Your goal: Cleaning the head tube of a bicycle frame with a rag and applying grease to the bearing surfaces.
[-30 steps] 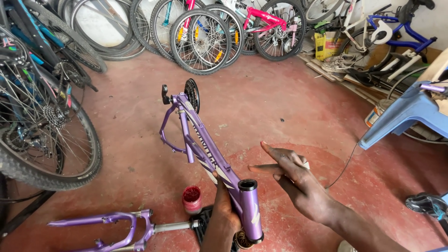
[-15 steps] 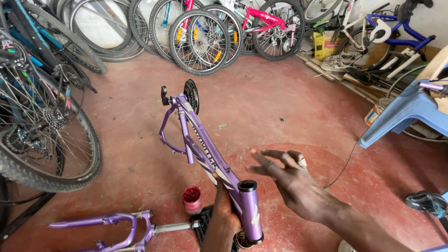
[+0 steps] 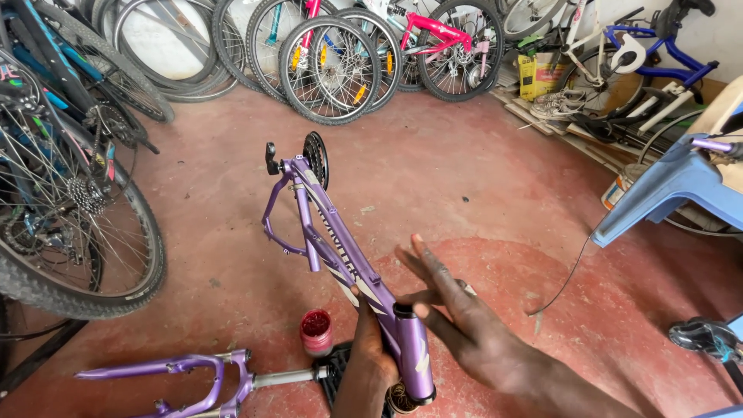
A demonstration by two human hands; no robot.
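Left hand [image 3: 370, 358] is clamped round the purple bike frame [image 3: 340, 259] just behind the head tube, probably to keep it steady off the floor. Right hand [image 3: 457, 317] is spread flat, fingers out toward 10 o'clock, right beside the head tube at 3 o'clock, gripping nothing. Frame's long axis runs from 5 o'clock near me up to 11 o'clock, chainring [image 3: 316, 160] at the far end. Small red pot [image 3: 316, 331] and purple fork [image 3: 193, 377] lie at 8 o'clock on the floor
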